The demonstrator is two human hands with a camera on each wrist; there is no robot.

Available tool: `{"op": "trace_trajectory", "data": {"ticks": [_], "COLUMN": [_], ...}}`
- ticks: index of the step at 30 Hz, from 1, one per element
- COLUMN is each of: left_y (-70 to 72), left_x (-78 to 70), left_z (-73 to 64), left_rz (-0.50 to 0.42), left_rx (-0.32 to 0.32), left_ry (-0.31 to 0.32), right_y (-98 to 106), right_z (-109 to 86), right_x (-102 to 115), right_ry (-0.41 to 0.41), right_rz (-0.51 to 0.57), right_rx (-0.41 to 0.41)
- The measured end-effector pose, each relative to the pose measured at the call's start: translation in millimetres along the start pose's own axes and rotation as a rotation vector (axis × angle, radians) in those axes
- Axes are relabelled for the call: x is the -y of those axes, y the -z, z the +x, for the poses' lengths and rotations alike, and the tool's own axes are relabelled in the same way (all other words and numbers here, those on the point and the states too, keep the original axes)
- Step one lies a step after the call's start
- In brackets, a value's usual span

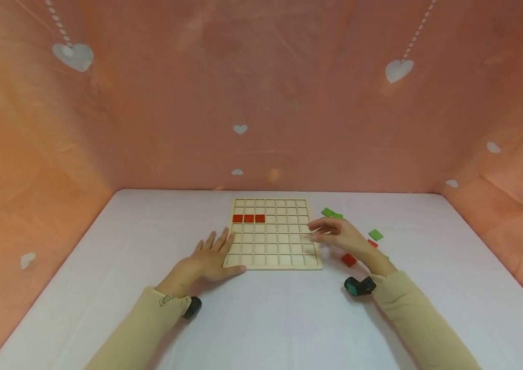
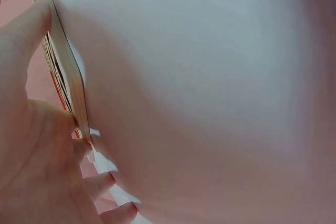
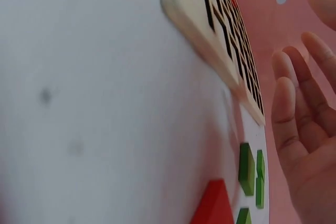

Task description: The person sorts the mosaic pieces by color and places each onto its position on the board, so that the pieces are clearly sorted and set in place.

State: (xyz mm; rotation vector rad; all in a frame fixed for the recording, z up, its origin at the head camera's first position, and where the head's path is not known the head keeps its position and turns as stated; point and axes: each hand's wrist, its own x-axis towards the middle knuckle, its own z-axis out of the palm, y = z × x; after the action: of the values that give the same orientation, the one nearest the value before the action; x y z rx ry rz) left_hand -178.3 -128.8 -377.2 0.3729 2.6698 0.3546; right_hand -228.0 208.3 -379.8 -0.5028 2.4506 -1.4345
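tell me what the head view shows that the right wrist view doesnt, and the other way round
Only the head view shows the left hand, spread at the left edge of the grid board, and both beige sleeves.

Only the right wrist view shows the palm side of the right hand, with nothing visible in its grasp.

Both show the board, the red tiles on it (just a thin red strip in the wrist view), loose green tiles, a loose red tile and the pink backdrop.

1. Back wall: dull orange-pink sheet, pale hearts, two hanging on dotted strings.
2. Left side wall: brighter orange.
3. Right side wall: creased.
4. Table: white top, soft shadows.
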Motion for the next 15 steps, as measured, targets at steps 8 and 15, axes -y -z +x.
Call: {"op": "trace_trajectory", "data": {"ticks": [8, 15], "left_y": [0.4, -2.0], "left_x": [0.5, 2.0], "left_z": [-1.1, 1.2], "left_rz": [0.007, 0.005], "left_rx": [-0.001, -0.007], "left_ry": [0.002, 0.0], "right_y": [4.7, 10.6], "right_z": [-8.1, -15.0], "right_x": [-3.7, -11.7], "right_ry": [-0.035, -0.005], "right_rz": [0.001, 0.001], "right_rx": [-0.002, 0.005]}}
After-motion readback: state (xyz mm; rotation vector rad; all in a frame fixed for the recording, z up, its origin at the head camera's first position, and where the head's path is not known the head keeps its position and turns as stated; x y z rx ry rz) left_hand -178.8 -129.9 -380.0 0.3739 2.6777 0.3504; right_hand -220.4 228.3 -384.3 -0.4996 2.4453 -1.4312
